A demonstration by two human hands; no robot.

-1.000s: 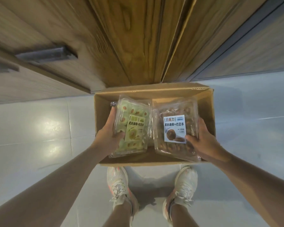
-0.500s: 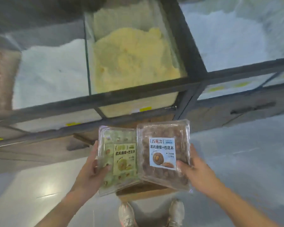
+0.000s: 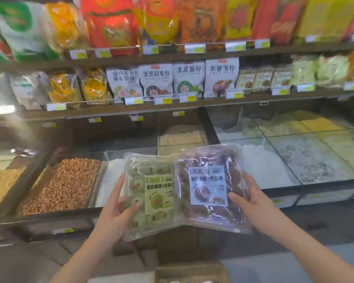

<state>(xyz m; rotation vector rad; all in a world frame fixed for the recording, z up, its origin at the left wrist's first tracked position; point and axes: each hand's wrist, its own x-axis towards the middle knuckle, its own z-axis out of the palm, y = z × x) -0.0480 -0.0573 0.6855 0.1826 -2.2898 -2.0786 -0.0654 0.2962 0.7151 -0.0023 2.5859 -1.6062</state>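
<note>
Boxes of biscuits, two clear clamshells, are held in the air side by side in front of the person, over the front edge of the bulk bins [image 3: 290, 160] and well below the shelves. The green box [image 3: 151, 193] is in the left hand [image 3: 119, 203], which clasps its left edge with the thumb on the lid and the fingers underneath. The right hand [image 3: 251, 199] grips the brown box [image 3: 211, 188] the same way at its right edge, its thumb reaching the white label. Neither hand is spread or empty.

The two boxes touch, and the brown box's left edge lies over the green box's right edge. Both tip back toward the person with their labels up. That hold probably keeps the biscuits flat in their trays, leaves the labels readable and lets one box go per hand.

An open carton [image 3: 190, 271] sits on the floor [image 3: 294, 260] at the bottom edge of the view, likely where stock comes from. On the middle shelf [image 3: 213, 102], right of the flour bags [image 3: 188, 78], stand blurred packs [image 3: 253, 79] that look like the same kind. That end of the shelf is my guess for where the boxes belong. Peanuts [image 3: 63, 184] fill the bin at the left. Thin clamshell lids flex, so a grip at the edge could pop one open if squeezed hard.
</note>
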